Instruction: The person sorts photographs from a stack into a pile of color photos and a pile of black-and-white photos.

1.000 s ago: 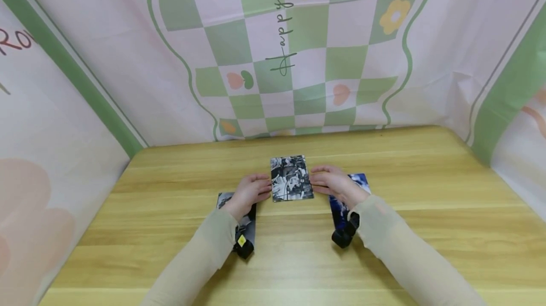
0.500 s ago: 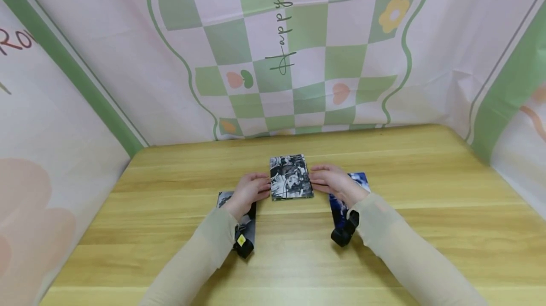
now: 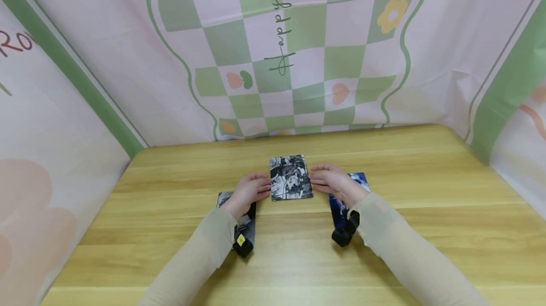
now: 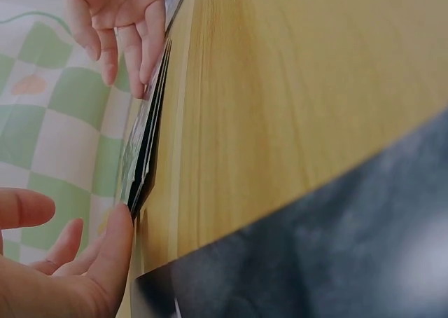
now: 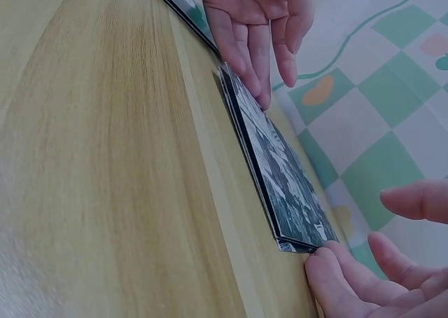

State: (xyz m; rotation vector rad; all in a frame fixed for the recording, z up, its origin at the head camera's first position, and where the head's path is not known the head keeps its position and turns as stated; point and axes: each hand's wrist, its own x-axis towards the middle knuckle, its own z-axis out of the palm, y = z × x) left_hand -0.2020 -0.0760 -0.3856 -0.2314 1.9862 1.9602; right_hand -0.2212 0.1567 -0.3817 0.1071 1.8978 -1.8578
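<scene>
On the wooden table, the left hand and right hand have fingers loosely extended, tips at opposite sides of the picture stack between them, neither gripping it. Squaring the stack seems the step in hand, so the next move probably needs gentle inward pressure; the wrist views show uneven layers that the head view barely shows.
</scene>
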